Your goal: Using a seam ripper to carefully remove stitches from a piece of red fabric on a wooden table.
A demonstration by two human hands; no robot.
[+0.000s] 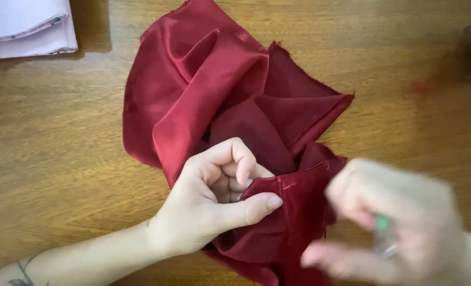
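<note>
A crumpled red cloth [219, 106] is spread on the wooden table [60, 148]. One fold is pinched between thumb and curled fingers of the left hand [214, 198]. The right hand [399, 222] is blurred just beside the cloth; its grip cannot be told.

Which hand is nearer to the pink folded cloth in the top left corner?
Left. The left hand pinches the red cloth at centre, below the pink cloth. The right hand, blurred, is farther away at bottom right.
</note>
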